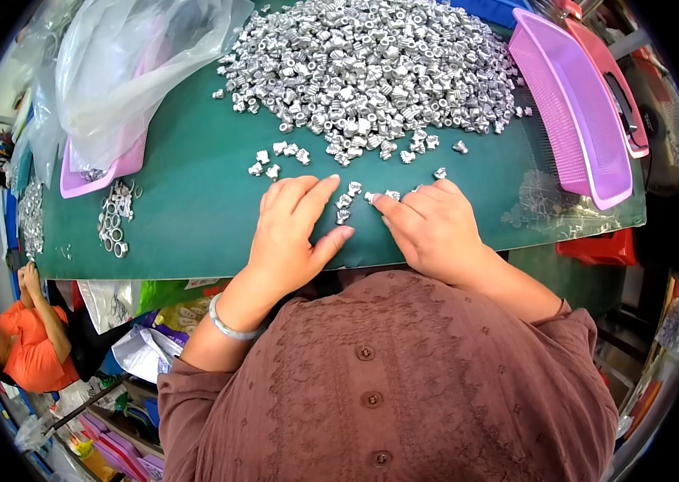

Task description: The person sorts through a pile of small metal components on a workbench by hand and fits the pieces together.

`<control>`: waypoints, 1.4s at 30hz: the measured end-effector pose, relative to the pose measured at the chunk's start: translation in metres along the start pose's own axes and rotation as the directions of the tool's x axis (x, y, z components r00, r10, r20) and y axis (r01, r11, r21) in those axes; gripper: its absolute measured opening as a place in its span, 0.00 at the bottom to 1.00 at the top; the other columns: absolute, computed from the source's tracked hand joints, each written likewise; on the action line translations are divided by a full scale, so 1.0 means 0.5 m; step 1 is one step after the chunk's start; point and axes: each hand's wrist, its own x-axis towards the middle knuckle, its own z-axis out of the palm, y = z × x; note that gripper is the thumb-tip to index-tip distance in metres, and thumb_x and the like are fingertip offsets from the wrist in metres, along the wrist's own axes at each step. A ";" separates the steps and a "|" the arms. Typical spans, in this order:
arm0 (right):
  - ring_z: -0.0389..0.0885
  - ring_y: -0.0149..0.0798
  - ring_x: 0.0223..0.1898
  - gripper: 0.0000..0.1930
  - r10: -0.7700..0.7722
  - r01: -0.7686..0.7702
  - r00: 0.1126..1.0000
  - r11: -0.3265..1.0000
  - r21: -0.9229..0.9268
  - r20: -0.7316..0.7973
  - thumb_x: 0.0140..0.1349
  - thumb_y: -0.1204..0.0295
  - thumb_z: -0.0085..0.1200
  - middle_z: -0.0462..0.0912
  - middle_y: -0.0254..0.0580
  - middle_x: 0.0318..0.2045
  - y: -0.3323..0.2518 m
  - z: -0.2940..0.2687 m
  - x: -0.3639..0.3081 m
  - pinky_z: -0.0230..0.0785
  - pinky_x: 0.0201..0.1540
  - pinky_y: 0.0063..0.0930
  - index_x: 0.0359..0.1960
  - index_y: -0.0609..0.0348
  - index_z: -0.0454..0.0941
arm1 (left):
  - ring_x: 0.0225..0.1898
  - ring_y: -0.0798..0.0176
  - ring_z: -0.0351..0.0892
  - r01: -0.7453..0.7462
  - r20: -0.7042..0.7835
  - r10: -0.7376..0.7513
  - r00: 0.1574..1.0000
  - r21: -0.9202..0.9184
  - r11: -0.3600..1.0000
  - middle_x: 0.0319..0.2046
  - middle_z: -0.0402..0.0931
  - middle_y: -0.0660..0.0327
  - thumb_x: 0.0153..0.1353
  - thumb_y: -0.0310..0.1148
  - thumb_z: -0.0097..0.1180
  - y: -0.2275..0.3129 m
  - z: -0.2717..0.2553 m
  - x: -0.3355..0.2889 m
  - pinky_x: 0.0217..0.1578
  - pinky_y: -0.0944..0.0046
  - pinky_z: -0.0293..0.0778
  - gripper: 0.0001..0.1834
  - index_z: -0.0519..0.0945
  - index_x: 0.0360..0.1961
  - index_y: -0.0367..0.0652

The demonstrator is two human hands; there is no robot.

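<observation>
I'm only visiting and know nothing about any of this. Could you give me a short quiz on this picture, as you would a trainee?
1. Multiple choice: what colour is the tabletop under the big heap of metal pieces?
A) white
B) green
C) red

2. True or false: the camera wearer's bracelet is on the right wrist.

3. Short answer: which of the wearer's hands has its thumb and index finger spread clearly apart?

Key:
1. B.
2. False; the bracelet is on the left wrist.
3. The left hand; the right hand has its fingers curled.
</observation>
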 end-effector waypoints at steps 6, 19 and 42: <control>0.74 0.38 0.24 0.11 0.020 -0.023 0.997 0.999 0.048 0.071 0.52 0.74 0.56 0.74 0.32 0.19 0.008 -0.021 -0.001 0.61 0.30 0.34 0.39 0.54 0.80 | 0.45 0.50 0.70 -0.028 0.011 0.028 1.000 0.049 0.998 0.44 0.71 0.54 0.42 0.30 0.70 0.015 0.016 0.021 0.48 0.55 0.66 0.31 0.75 0.51 0.39; 0.76 0.39 0.23 0.13 0.148 -0.148 0.989 0.989 0.002 0.000 0.53 0.72 0.57 0.76 0.32 0.18 0.023 -0.018 -0.027 0.60 0.28 0.35 0.42 0.53 0.79 | 0.45 0.51 0.70 -0.027 0.015 0.027 1.000 -0.008 1.000 0.43 0.71 0.55 0.42 0.27 0.69 0.043 0.042 0.036 0.47 0.56 0.66 0.29 0.77 0.49 0.41; 0.76 0.43 0.30 0.12 0.331 -0.334 0.940 0.942 -0.018 -0.084 0.55 0.72 0.55 0.76 0.37 0.25 0.069 -0.046 -0.065 0.63 0.32 0.38 0.42 0.55 0.79 | 0.44 0.51 0.70 -0.151 0.049 0.149 0.988 0.024 0.988 0.42 0.72 0.56 0.46 0.24 0.64 0.075 0.084 0.052 0.47 0.57 0.64 0.20 0.77 0.43 0.39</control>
